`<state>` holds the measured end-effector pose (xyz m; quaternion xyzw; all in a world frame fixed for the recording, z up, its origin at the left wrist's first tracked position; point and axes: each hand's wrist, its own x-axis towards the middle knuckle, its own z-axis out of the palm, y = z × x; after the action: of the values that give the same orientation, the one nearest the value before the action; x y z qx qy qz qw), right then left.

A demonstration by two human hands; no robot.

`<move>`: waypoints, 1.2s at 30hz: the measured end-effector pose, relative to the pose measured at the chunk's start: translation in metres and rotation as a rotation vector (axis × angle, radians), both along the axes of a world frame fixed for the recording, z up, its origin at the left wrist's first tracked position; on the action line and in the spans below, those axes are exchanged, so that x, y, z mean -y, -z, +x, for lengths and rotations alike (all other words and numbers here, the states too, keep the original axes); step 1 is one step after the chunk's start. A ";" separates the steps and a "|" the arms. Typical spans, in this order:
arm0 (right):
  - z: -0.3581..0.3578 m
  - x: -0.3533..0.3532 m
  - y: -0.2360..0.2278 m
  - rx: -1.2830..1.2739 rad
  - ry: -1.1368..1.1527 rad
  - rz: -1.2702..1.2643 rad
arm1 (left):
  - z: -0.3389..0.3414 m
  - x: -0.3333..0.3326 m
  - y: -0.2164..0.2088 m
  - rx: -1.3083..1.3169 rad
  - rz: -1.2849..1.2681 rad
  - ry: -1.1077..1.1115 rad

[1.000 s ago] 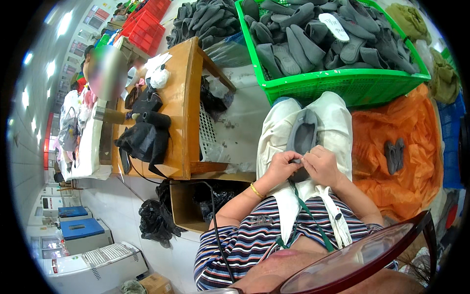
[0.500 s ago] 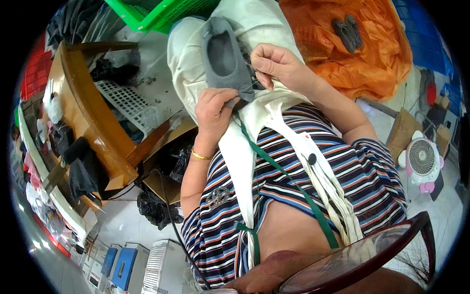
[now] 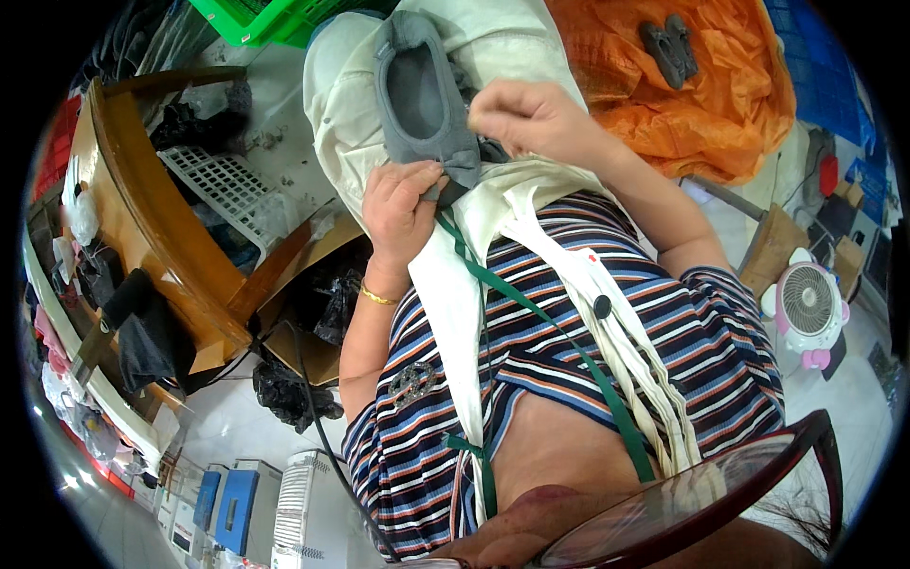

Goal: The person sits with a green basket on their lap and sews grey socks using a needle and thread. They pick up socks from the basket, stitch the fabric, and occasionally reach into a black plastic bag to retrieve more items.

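Observation:
A grey soft slip-on shoe (image 3: 413, 95) with a small bow at its near end lies on my lap, over the white apron (image 3: 341, 104). My left hand (image 3: 402, 211) grips the bow end, fingers on top and thumb tucked beside it. Just to the right of the shoe, my right hand (image 3: 533, 121) is pinched closed and slightly blurred. Whatever lies between its fingertips is too small to make out. Another dark grey item (image 3: 493, 150) shows partly under the shoe, mostly hidden by it and by my right hand.
An orange sheet (image 3: 720, 123) at the far right bears a pair of dark grey shoes (image 3: 669, 49). A green basket (image 3: 256, 24) stands beyond my knees. To the left are a wooden frame (image 3: 161, 209) and a white basket (image 3: 223, 194); a small fan (image 3: 806, 299) stands right.
My right hand has turned, its knuckles now more on top. A thin strand seen earlier between it and the shoe no longer shows. My left hand keeps its grip; the view shifts slightly.

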<state>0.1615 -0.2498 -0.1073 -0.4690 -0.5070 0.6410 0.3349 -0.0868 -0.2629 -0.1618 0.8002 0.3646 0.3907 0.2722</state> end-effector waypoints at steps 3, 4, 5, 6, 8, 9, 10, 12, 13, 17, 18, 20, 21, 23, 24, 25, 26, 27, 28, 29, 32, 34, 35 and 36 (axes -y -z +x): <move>-0.014 -0.002 0.010 0.340 -0.180 0.302 | 0.001 0.004 0.001 -0.017 0.041 -0.021; -0.014 -0.002 0.012 0.392 -0.203 0.327 | 0.002 0.005 0.000 -0.027 0.054 -0.032; -0.015 -0.002 0.012 0.443 -0.224 0.351 | 0.003 0.005 -0.002 -0.037 0.067 -0.042; -0.016 -0.003 0.012 0.493 -0.248 0.376 | 0.003 0.006 -0.003 -0.038 0.074 -0.048; -0.017 -0.006 0.013 0.525 -0.268 0.419 | 0.004 0.006 -0.004 -0.040 0.088 -0.058; -0.018 -0.007 0.014 0.541 -0.278 0.441 | 0.004 0.007 -0.004 -0.040 0.089 -0.068; -0.019 -0.007 0.014 0.547 -0.288 0.446 | 0.003 0.008 -0.003 -0.039 0.091 -0.078; -0.020 -0.009 0.013 0.559 -0.300 0.455 | 0.003 0.008 -0.004 -0.034 0.087 -0.085; -0.020 -0.009 0.012 0.566 -0.304 0.450 | 0.004 0.007 -0.004 -0.029 0.082 -0.083; -0.021 -0.010 0.011 0.587 -0.315 0.443 | 0.003 0.007 -0.004 -0.029 0.074 -0.083; -0.022 -0.011 0.012 0.591 -0.316 0.444 | 0.003 0.007 -0.004 -0.028 0.075 -0.081; -0.021 -0.011 0.011 0.580 -0.315 0.437 | 0.004 0.006 -0.006 -0.025 0.076 -0.078; -0.022 -0.011 0.011 0.575 -0.314 0.433 | 0.004 0.006 -0.006 -0.025 0.077 -0.077; -0.022 -0.011 0.010 0.587 -0.312 0.451 | 0.004 0.006 -0.006 -0.025 0.080 -0.076; -0.023 -0.011 0.010 0.593 -0.310 0.459 | 0.004 0.006 -0.006 -0.024 0.079 -0.074; -0.023 -0.012 0.010 0.599 -0.323 0.459 | 0.004 0.006 -0.006 -0.022 0.078 -0.071; -0.023 -0.013 0.010 0.606 -0.337 0.458 | 0.005 0.005 -0.006 -0.020 0.076 -0.067; -0.024 -0.015 0.010 0.611 -0.351 0.457 | 0.005 0.006 -0.006 -0.022 0.075 -0.066; -0.024 -0.016 0.010 0.594 -0.361 0.428 | 0.005 0.006 -0.006 -0.024 0.073 -0.064; -0.025 -0.017 0.011 0.577 -0.372 0.398 | 0.005 0.006 -0.006 -0.026 0.071 -0.063; -0.022 -0.018 0.017 0.496 -0.369 0.320 | 0.005 0.008 -0.006 -0.030 0.062 -0.062; -0.021 -0.018 0.023 0.453 -0.362 0.282 | 0.006 0.009 -0.004 0.001 0.037 -0.064; -0.020 -0.017 0.026 0.442 -0.360 0.273 | 0.006 0.010 -0.003 0.017 0.025 -0.065; -0.019 -0.016 0.028 0.432 -0.356 0.262 | 0.007 0.010 -0.001 0.028 0.023 -0.067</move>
<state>0.1425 -0.2339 -0.1351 -0.4510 -0.7190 0.5042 0.1595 -0.0800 -0.2727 -0.1606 0.7852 0.3827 0.4149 0.2548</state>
